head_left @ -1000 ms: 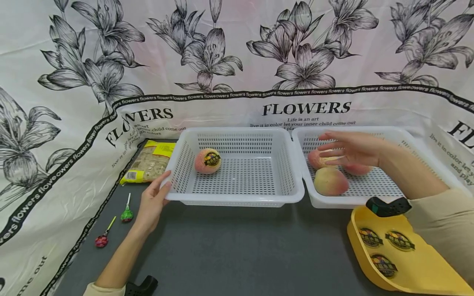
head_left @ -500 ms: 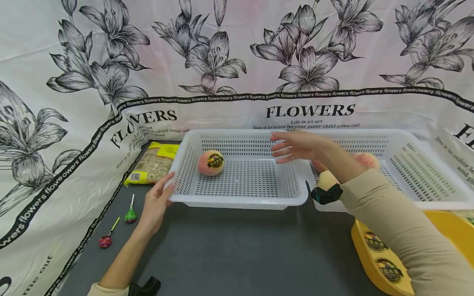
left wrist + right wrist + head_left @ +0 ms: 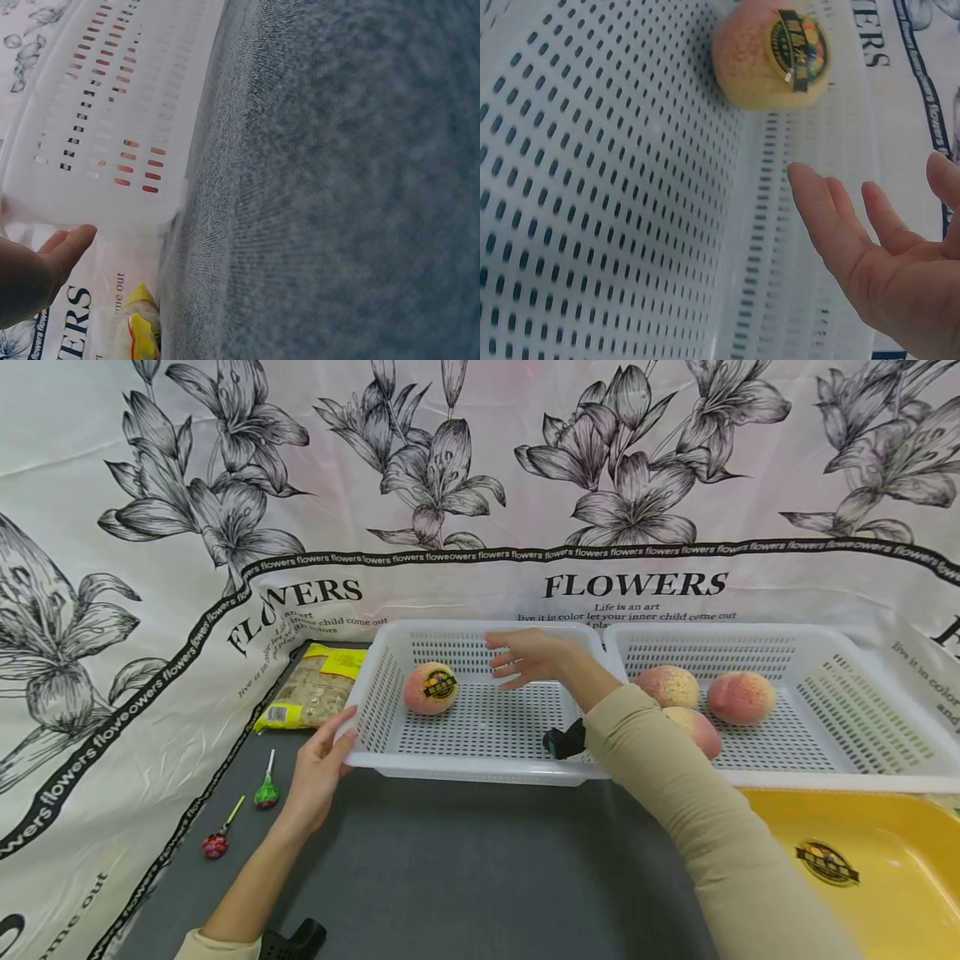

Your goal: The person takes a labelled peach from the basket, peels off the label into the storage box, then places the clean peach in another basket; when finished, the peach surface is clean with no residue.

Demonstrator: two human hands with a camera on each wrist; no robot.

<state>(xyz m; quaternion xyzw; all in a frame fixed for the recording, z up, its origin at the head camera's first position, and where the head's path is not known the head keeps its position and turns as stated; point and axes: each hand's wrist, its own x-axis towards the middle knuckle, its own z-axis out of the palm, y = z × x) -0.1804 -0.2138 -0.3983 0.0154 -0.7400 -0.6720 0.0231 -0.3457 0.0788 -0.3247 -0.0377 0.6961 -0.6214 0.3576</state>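
My left hand [image 3: 315, 770] rests its fingertips against the left end of a white perforated plastic basket [image 3: 480, 768]; in the left wrist view its fingers [image 3: 73, 246] are nearly straight beside the basket's corner. Inside this basket sits one pink-yellow peach [image 3: 431, 688] with a black and gold sticker. Over the same basket, to the right of the peach, hovers my right hand [image 3: 531, 657], fingers spread and holding nothing. The right wrist view shows the peach [image 3: 769, 54] beyond those fingertips, apart from them.
A second white basket [image 3: 877, 710] with three peaches [image 3: 741, 697] stands alongside on the right. In front of it is a yellow tray [image 3: 892, 852] with a loose sticker. At left lie a yellow-labelled bag [image 3: 311, 689] and two lollipops [image 3: 266, 792].
My right hand has moved left, from over the peaches in the right basket to over the left basket. The left hand has stayed at the basket's left end.
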